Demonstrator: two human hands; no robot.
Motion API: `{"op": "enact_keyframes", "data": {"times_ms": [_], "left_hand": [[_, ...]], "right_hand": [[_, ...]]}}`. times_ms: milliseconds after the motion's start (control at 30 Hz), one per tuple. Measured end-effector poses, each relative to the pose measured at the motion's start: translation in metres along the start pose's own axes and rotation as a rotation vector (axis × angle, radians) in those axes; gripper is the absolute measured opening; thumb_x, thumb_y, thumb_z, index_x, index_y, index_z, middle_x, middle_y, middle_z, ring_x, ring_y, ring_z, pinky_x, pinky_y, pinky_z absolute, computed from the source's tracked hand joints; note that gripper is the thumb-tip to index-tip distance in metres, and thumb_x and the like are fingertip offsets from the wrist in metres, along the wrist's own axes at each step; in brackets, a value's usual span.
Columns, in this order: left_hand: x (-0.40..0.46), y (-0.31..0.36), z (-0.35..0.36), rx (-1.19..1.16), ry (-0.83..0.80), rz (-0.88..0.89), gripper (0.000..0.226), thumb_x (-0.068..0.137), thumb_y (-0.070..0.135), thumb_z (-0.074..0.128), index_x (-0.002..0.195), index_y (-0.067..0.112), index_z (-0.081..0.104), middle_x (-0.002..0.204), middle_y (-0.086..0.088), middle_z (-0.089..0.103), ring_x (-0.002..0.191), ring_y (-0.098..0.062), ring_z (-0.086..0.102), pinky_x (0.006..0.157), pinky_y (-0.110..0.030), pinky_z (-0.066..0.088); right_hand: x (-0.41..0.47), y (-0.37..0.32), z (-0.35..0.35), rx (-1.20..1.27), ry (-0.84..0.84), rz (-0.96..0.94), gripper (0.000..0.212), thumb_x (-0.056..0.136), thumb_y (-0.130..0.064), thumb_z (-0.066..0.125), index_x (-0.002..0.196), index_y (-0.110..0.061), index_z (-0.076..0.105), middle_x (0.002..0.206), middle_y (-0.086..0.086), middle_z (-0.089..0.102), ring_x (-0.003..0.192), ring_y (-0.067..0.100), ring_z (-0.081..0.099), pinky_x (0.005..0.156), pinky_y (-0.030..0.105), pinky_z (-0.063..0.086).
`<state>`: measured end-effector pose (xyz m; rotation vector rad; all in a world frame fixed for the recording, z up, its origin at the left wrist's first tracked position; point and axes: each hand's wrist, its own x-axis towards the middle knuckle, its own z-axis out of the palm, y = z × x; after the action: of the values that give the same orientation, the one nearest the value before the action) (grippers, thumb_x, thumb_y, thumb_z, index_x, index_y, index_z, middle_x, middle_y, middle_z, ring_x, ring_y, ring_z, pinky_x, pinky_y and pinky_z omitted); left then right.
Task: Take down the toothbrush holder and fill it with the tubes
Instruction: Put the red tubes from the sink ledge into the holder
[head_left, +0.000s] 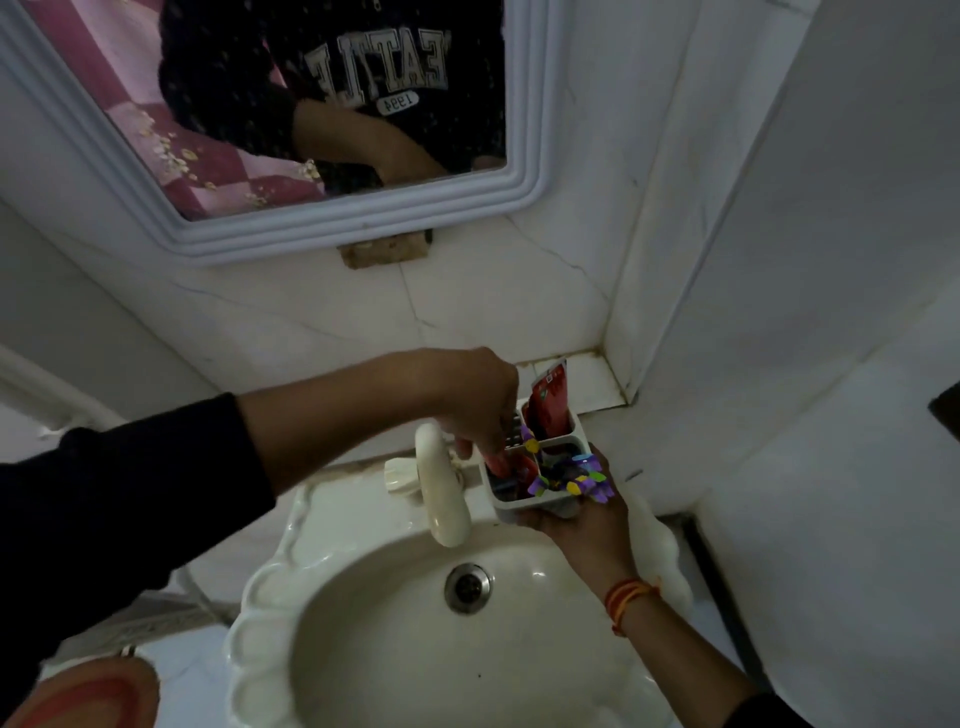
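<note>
A white plastic toothbrush holder (576, 439) with several compartments and purple flower decorations on its front sits in my right hand (582, 525), which cups it from below over the sink's back right edge. A red tube (551, 402) stands upright in the far compartment. My left hand (475, 405) reaches in from the left, its fingers down inside the near-left compartment on a second red tube (522, 470) that is mostly hidden.
A cream faucet (441, 493) arches over the white scalloped sink (363, 623) just left of the holder. A white-framed mirror (519, 197) hangs above. White marble walls close in at the right and behind. A metal drain (467, 587) lies in the basin.
</note>
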<state>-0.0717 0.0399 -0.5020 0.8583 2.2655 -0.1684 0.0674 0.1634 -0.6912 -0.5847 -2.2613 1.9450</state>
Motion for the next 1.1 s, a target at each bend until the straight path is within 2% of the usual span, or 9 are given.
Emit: {"op": "enact_keyframes", "data": {"times_ms": [100,167,367,567,700,800,900,1000,1100], "left_hand": [[0.011,-0.019,0.002,-0.402,0.106,-0.017,0.025,0.096,0.030,0.060,0.099,0.013,0.077,0.088,0.000,0.081,0.057,-0.007,0.070,0.067,-0.029,0.055],[0.020,-0.045,0.005,-0.540,0.307,-0.065,0.024,0.097,0.030,0.058,0.101,0.014,0.076,0.090,-0.002,0.081,0.054,-0.004,0.070,0.058,-0.022,0.053],[0.069,-0.129,0.073,0.012,0.285,-0.256,0.043,0.097,0.033,0.060,0.130,0.007,0.060,0.130,-0.016,0.060,0.114,-0.028,0.061,0.093,-0.034,0.052],[0.091,-0.138,0.123,0.160,0.471,-0.214,0.031,0.093,0.025,0.051,0.119,0.014,0.065,0.113,-0.012,0.061,0.103,-0.034,0.058,0.075,-0.032,0.046],[0.080,-0.121,0.094,-0.214,0.576,-0.065,0.041,0.101,0.034,0.046,0.138,0.019,0.053,0.115,-0.012,0.050,0.098,-0.032,0.062,0.087,-0.041,0.054],[0.059,-0.095,0.046,-0.302,0.472,0.057,0.053,0.096,0.041,0.060,0.145,0.022,0.050,0.120,-0.006,0.063,0.090,-0.021,0.069,0.087,-0.039,0.057],[0.038,-0.064,0.004,-0.268,0.267,0.089,0.037,0.077,0.037,0.084,0.105,0.019,0.070,0.094,0.003,0.079,0.060,-0.007,0.074,0.075,-0.032,0.062],[0.030,-0.032,-0.015,-0.123,0.111,0.064,0.020,0.077,0.027,0.083,0.092,0.017,0.074,0.070,0.003,0.078,0.056,-0.003,0.073,0.070,-0.026,0.061],[0.034,-0.016,-0.016,-0.202,0.040,0.004,0.019,0.088,0.024,0.071,0.099,0.009,0.076,0.080,-0.001,0.080,0.065,-0.011,0.076,0.070,-0.027,0.062]], "right_hand": [[-0.001,0.004,-0.002,-0.052,-0.040,0.015,0.043,0.071,-0.001,0.091,0.102,-0.021,0.069,0.093,-0.013,0.070,0.078,-0.023,0.066,0.081,0.025,0.060],[0.000,0.003,-0.002,-0.038,-0.001,-0.021,0.065,0.062,0.007,0.094,0.117,-0.011,0.064,0.107,-0.008,0.071,0.090,-0.020,0.066,0.075,0.010,0.061],[0.000,-0.003,0.000,-0.092,0.043,-0.117,0.092,0.049,-0.008,0.103,0.129,-0.008,0.058,0.119,-0.006,0.071,0.106,-0.023,0.059,0.085,-0.007,0.044],[0.002,0.001,0.002,-0.101,0.054,-0.119,0.088,0.050,-0.005,0.102,0.127,-0.005,0.059,0.118,0.000,0.070,0.103,-0.027,0.057,0.082,-0.010,0.042],[0.002,0.005,0.001,-0.103,0.030,-0.097,0.086,0.052,-0.005,0.101,0.128,-0.002,0.060,0.120,0.005,0.071,0.100,-0.028,0.057,0.078,-0.010,0.043],[0.001,0.004,0.000,-0.071,-0.005,-0.114,0.082,0.057,0.005,0.097,0.129,0.005,0.058,0.123,0.012,0.069,0.097,-0.026,0.060,0.073,-0.009,0.046],[0.001,0.004,0.000,-0.059,-0.026,-0.133,0.081,0.058,0.012,0.095,0.129,0.009,0.058,0.123,0.015,0.068,0.098,-0.023,0.062,0.072,-0.006,0.048],[0.001,0.009,0.001,-0.054,-0.029,-0.130,0.077,0.061,0.018,0.091,0.130,0.010,0.057,0.124,0.016,0.067,0.094,-0.022,0.064,0.068,-0.004,0.051],[0.002,0.012,0.004,-0.080,-0.003,-0.094,0.068,0.062,0.015,0.092,0.122,0.007,0.061,0.115,0.012,0.070,0.097,-0.018,0.065,0.067,-0.006,0.049]]}}
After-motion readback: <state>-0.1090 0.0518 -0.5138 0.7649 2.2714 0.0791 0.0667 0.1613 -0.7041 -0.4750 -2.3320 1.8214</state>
